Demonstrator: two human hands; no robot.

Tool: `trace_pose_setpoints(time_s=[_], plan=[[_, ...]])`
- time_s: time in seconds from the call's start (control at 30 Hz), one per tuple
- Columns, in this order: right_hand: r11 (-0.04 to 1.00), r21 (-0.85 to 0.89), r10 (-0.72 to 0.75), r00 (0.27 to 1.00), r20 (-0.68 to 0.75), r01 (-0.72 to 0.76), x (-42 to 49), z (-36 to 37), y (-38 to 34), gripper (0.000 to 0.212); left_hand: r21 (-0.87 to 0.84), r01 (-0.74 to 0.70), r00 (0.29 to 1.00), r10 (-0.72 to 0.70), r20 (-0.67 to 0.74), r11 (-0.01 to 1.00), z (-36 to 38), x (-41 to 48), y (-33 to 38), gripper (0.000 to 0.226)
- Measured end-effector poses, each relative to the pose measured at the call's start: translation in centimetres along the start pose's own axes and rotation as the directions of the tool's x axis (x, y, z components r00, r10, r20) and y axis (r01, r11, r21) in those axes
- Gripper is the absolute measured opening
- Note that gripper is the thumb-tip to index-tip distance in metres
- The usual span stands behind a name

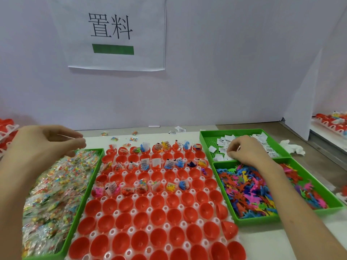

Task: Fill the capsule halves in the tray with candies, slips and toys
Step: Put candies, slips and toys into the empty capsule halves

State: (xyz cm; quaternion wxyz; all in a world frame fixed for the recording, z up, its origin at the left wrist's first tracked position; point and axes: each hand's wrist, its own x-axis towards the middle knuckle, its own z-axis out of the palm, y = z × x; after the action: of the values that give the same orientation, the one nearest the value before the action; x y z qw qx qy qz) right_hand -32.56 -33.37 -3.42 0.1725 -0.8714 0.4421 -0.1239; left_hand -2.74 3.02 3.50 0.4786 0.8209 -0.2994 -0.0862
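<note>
Bare forearms come in over the near edge of the desk (266,244), one on each side. The right hand (246,151) is down in the far green slip bin (202,134), knuckles up, fingers and thumb curled together and pinching at the white slips (221,142). Its forearm lies across the toy bin (244,221) just in front and hides a strip of the bright plastic toys (253,190).

The left hand (47,145) hangs above the far end of the candy bin (101,152) and covers that corner. Its fingers are bent and its thumb is close to the fingertips. It is blurred, so I cannot tell whether it grips anything. Clear candy packets (56,184) fill the bin below.

Between the bins lies the white tray (187,243) of red capsule halves (157,216). Three alternate far rows hold candies, slips and toys; the rows between them and all the near rows are empty.

Loose packets (114,138) and stray labels (178,130) lie beyond the tray. A crumpled tissue (293,147) sits right of the slip bin. More red trays (330,119) show at both sides, and a paper sign (116,34) hangs on the white partition.
</note>
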Motion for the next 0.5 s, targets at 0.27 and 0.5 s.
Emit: trace_pose_setpoints(time_s=[0.27, 0.5], plan=[[0.995, 0.092, 0.038, 0.998, 0.040, -0.041, 0.0, 0.0, -0.1, 0.029, -0.187, -0.115, 0.991, 0.125, 0.044, 0.975, 2.6, -2.0, 4.5, 0.029], [0.989, 0.134, 0.053, 0.998, 0.043, -0.059, 0.2, 0.2, -0.2, 0.028, -0.300, -0.169, 0.973, 0.207, 0.097, 0.939, 5.6, -3.4, 7.4, 0.030]])
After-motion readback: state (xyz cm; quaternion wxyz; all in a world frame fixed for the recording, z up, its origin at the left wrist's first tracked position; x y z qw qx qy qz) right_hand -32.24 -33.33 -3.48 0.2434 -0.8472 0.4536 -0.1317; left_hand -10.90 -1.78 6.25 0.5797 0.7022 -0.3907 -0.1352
